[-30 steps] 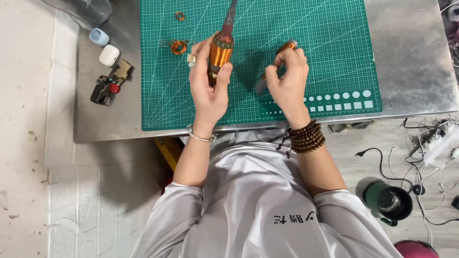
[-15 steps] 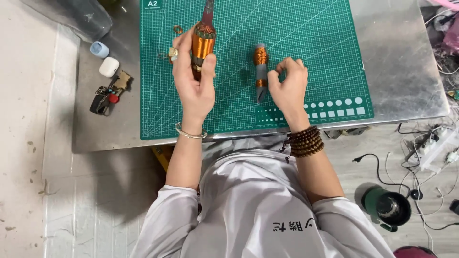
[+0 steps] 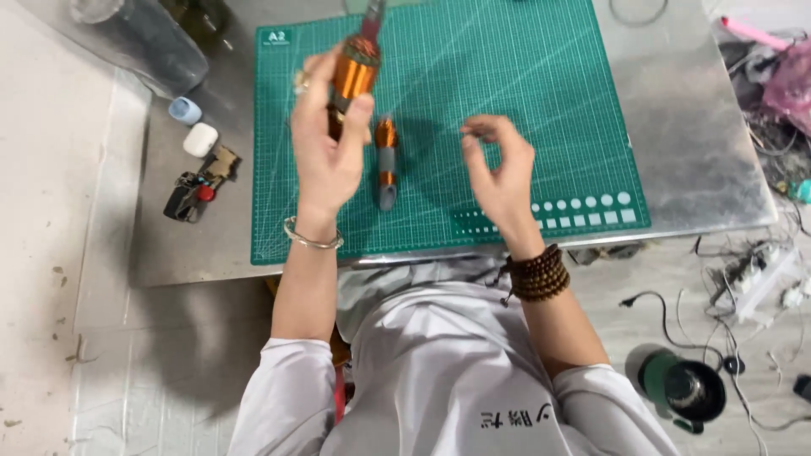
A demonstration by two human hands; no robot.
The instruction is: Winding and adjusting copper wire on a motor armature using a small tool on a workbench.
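Observation:
My left hand (image 3: 328, 152) is raised above the green cutting mat (image 3: 524, 93) and grips an orange copper-wound motor rotor (image 3: 353, 74) with a grey shaft pointing up. A second, smaller part (image 3: 386, 160) with orange winding and a grey sleeve lies flat on the mat just right of that hand. My right hand (image 3: 500, 173) hovers over the mat to the right of the small part, fingers apart and curled, holding nothing. A bangle sits on my left wrist, dark wooden beads on my right wrist.
The mat lies on a metal table (image 3: 701, 143). Left of the mat are a blue cap (image 3: 185, 110), a white case (image 3: 200, 139) and a key bunch (image 3: 196, 190). A clear bottle (image 3: 139, 34) lies at the far left. Cables (image 3: 752, 270) and a dark green cup (image 3: 688, 388) are on the floor at right.
My right hand has let go of the small orange and grey part, which now lies on the mat. My left hand has lifted the rotor a little higher.

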